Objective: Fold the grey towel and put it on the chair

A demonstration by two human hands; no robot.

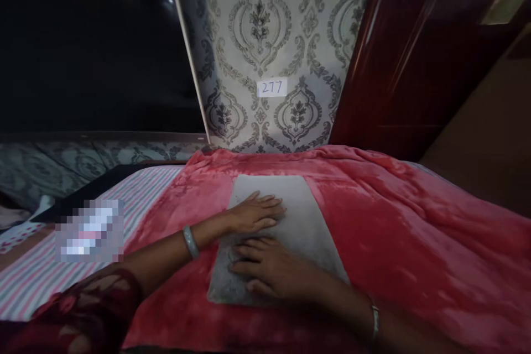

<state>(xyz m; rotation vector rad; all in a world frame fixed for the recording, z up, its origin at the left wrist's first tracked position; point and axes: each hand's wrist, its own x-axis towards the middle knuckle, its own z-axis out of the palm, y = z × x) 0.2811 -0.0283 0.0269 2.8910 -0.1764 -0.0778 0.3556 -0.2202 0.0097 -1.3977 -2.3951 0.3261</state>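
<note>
A grey folded towel (298,204) lies flat on a red plush blanket (415,243). My left hand (255,214) rests palm down on the towel's left half, fingers spread and pointing right; a pale bangle sits on that wrist. My right hand (271,268) lies flat on the towel's near part, fingers pointing left, just below the left hand. A thin bracelet is on the right wrist. Neither hand grips anything.
The blanket covers a bed; a pink-and-white striped sheet (50,271) shows at the left. Patterned wallpaper with a "277" label (271,87) stands behind. A dark wooden door or cabinet (415,55) rises at the right, and a dark panel fills the upper left.
</note>
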